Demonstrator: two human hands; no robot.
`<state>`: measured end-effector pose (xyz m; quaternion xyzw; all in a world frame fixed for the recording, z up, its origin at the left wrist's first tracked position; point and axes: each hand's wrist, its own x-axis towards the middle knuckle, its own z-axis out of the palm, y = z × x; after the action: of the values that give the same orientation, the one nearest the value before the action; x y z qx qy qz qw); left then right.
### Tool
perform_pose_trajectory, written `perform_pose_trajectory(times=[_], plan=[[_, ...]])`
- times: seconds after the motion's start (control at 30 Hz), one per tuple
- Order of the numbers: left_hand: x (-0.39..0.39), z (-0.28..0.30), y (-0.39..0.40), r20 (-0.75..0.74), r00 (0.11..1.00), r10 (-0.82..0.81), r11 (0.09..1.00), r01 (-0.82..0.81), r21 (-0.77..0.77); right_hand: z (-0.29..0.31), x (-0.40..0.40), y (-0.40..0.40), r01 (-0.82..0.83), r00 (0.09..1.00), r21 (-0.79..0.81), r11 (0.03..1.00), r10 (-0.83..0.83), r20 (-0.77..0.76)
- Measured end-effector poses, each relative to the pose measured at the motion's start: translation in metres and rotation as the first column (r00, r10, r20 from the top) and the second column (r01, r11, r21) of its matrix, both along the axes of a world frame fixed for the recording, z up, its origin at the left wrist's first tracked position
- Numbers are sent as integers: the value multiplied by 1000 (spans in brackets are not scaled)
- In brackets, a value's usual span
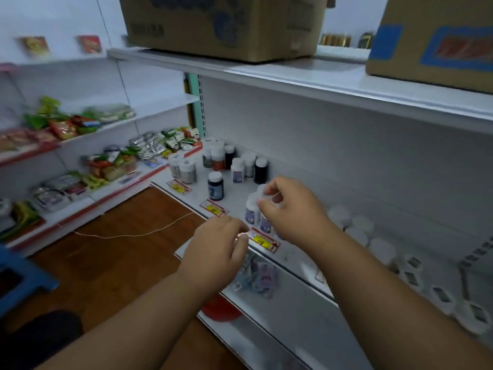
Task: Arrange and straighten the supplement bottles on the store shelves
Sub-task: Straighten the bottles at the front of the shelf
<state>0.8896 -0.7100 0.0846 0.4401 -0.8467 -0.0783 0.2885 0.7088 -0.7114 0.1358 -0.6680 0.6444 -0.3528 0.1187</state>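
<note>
Standing near the front edge of the white metal shelf, a white-capped supplement bottle with a purple label is pinched at its cap by the right hand. The left hand is held just beside the yellow-and-red price tag, fingers curled; whether anything is pinched cannot be told.

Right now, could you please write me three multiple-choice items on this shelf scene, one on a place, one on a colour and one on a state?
1. Where do the cardboard boxes stand?
A. on the floor
B. on the top shelf
C. beside the supplement bottles

2. What colour is the cap of the bottle with the blue label?
A. dark
B. red
C. yellow

3. What is the right hand doing?
A. hanging idle
B. pressing flat on the shelf
C. holding the white-capped bottles at their tops

Answers: 1 B, the boxes sit above the bottle shelf; 2 A, its cap shows dark above the label; 3 C, its fingers curl round the white caps while the left hand pinches at the price tag.
</note>
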Motion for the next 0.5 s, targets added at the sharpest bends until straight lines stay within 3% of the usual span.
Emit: perform_pose_trajectory(times=[0.1,0.37,0.5], plan=[[3,-8,-41,-28,999,18,1000,-17,15,-6,6,-45,31,999,21,999,-30,-29],[17,-23,-134,3,998,57,998,-58,23,-24,19,-213,-21,959,133,991,58,-278],[35,-21,-170,20,1000,11,1000,-11,24,-44,27,-282,33,913,329,944,106,-394]])
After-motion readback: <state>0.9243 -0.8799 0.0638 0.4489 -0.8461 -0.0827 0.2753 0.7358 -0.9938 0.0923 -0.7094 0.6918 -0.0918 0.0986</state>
